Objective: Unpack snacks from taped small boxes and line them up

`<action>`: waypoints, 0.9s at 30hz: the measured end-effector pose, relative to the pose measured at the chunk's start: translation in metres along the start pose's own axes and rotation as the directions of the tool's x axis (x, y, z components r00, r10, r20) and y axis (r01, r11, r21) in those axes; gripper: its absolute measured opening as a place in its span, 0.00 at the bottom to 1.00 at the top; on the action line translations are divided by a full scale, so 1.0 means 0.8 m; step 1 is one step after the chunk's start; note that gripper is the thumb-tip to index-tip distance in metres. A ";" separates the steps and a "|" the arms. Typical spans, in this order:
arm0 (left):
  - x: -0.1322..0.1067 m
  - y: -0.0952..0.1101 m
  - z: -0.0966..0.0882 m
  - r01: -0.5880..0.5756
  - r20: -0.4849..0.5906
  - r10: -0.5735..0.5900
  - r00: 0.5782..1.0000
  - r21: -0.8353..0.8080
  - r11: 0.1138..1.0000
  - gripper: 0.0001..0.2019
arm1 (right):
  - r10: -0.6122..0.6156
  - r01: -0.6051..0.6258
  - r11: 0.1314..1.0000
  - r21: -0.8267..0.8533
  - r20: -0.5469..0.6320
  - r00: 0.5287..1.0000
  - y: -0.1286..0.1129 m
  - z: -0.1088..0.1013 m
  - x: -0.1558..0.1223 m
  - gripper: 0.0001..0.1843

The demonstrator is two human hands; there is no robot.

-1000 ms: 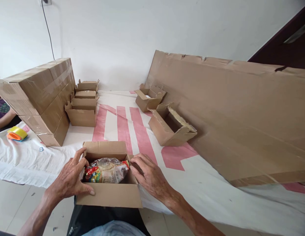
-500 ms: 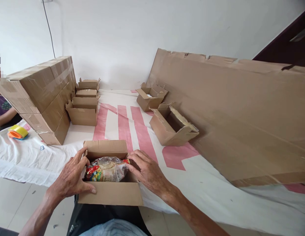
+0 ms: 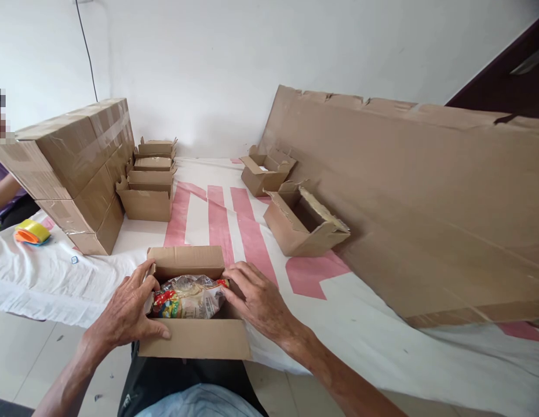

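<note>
In front of me, at the table's near edge, an open cardboard box (image 3: 195,339) stands with its long flaps folded outward. Inside lies a clear plastic packet (image 3: 193,296) with red, yellow and green print. My left hand (image 3: 128,310) grips the box's left end, thumb on the near flap and fingers over the left side. At the right end, my right hand (image 3: 256,298) has its fingers closed over the box's edge, its thumb by the packet's red corner. The right fingertips are partly hidden.
Stacked taped cartons (image 3: 87,156) stand at the left, with several small open boxes (image 3: 145,202) beside them. Two more open boxes (image 3: 291,231) lean near a large cardboard sheet (image 3: 426,214). Yellow and orange rolls (image 3: 32,231) lie far left, near a seated person (image 3: 6,188).
The person at the far left has shifted an arm slightly. My hands, the box and the packet stay practically as they were.
</note>
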State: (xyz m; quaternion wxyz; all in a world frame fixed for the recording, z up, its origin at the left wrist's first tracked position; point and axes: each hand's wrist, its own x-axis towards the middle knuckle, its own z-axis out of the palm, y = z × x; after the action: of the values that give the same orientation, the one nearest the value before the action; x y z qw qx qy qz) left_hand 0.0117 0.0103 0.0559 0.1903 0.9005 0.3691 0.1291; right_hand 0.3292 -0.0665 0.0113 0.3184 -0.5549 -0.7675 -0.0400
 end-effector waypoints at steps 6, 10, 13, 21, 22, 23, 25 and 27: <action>0.001 0.000 0.000 0.007 0.005 -0.007 1.000 0.009 1.000 0.34 | -0.145 0.145 0.989 0.008 0.071 0.987 -0.017 0.000 0.003 0.05; 0.003 0.001 0.000 0.009 0.015 -0.009 1.000 0.010 1.000 0.34 | -0.121 0.120 0.993 0.016 0.079 0.989 -0.014 0.005 0.004 0.05; 0.002 0.000 0.000 0.004 0.010 -0.004 1.000 0.011 1.000 0.34 | -0.082 0.080 0.996 0.040 0.047 0.996 -0.007 0.008 0.004 0.06; 0.002 -0.003 0.000 -0.020 0.002 0.020 1.000 0.016 1.000 0.33 | -0.018 0.017 0.989 0.147 0.006 1.000 -0.003 0.011 0.003 0.08; 0.003 -0.002 0.000 -0.019 0.007 0.019 1.000 0.018 1.000 0.34 | -0.009 0.007 0.985 0.172 0.012 1.000 -0.002 0.010 0.003 0.08; 0.004 -0.002 0.000 -0.017 0.012 0.016 1.000 0.018 1.000 0.34 | 0.002 -0.007 0.981 0.195 0.024 1.000 -0.001 0.008 0.002 0.08; 0.005 -0.001 0.000 -0.014 0.024 0.014 1.000 0.014 1.000 0.34 | 0.026 -0.040 0.975 0.219 0.066 0.997 0.002 0.004 0.000 0.07; 0.006 0.000 -0.001 -0.017 0.037 0.017 0.999 0.008 1.000 0.33 | 0.042 -0.068 0.974 0.217 0.123 0.992 0.005 -0.001 0.000 0.06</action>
State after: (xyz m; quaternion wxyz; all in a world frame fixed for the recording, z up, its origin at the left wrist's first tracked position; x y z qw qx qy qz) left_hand 0.0149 0.0138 0.0567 0.1924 0.9066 0.3583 0.1126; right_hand 0.3327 -0.0651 0.0110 0.3333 -0.5384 -0.7691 0.0870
